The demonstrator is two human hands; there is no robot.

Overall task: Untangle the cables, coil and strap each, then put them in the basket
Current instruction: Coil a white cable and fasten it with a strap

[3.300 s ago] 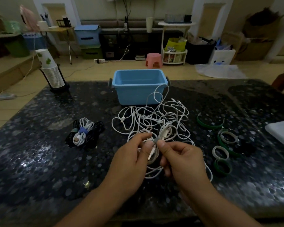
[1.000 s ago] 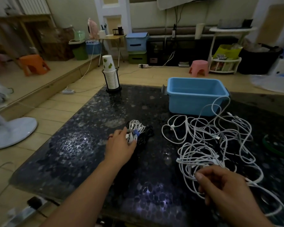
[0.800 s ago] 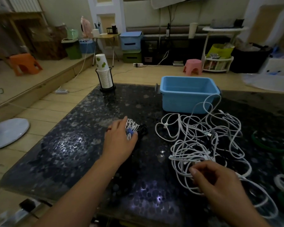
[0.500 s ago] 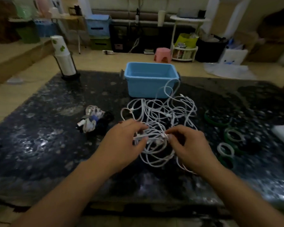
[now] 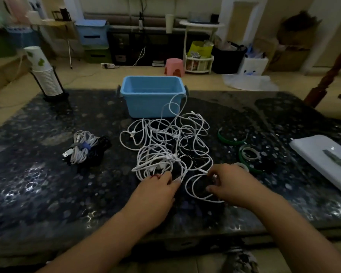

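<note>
Hands nearer, cables sprawling basketward

paper cup stack, pink stool, white cloth

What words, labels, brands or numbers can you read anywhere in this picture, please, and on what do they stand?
None can be read.
Paper cups: green leaf marks only, no words.
White box on the floor: blue marks like a face, no letters.
Yellow bag: any print is too blurred to read.

Both forearms are bare; left grip wears a red ring.
</note>
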